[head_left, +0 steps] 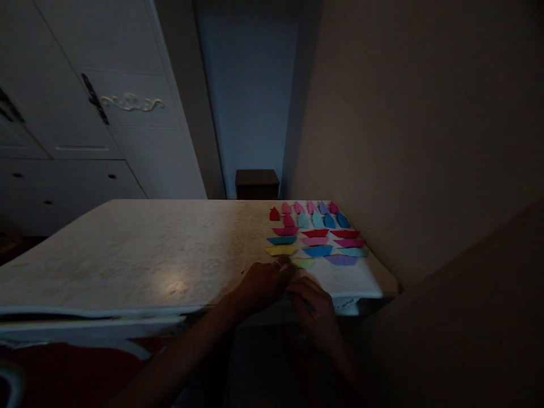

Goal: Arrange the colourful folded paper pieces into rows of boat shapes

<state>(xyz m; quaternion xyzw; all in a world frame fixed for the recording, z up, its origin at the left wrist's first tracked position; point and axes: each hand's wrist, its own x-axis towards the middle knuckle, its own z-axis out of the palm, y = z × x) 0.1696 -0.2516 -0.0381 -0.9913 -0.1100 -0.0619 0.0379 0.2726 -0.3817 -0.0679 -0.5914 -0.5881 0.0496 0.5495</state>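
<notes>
- The person's 2 hands are at the near edge of the counter, toward its right end.
- The left hand reaches in from the lower left with its fingers bent; a pale band shows on a finger.
- The right hand comes up from below, its fingers curled toward the left hand's fingertips.
- The fingertips come close together in deep shade; whether either hand grips anything there cannot be told.
- Just beyond the fingers lies a light green paper piece, flat on the counter, its left end next to the left hand; contact between them is unclear.
- To its right is a purple paper boat, clear of both hands.
- Above the light green piece, 3 boat shapes lie in a row: a yellow paper boat, a blue paper boat and a pale teal paper boat.
- Farther back are 2 more rows of 3 boat shapes in red, pinks and dark blue.
- Beyond those, 2 rows of smaller pointed paper shapes run toward the far edge, in red, pinks, purple, teal and blue.
- A white cabinet with dark handles stands at left, a brown wall rises at right, and a low brown box-like piece of furniture stands beyond the counter.
</notes>
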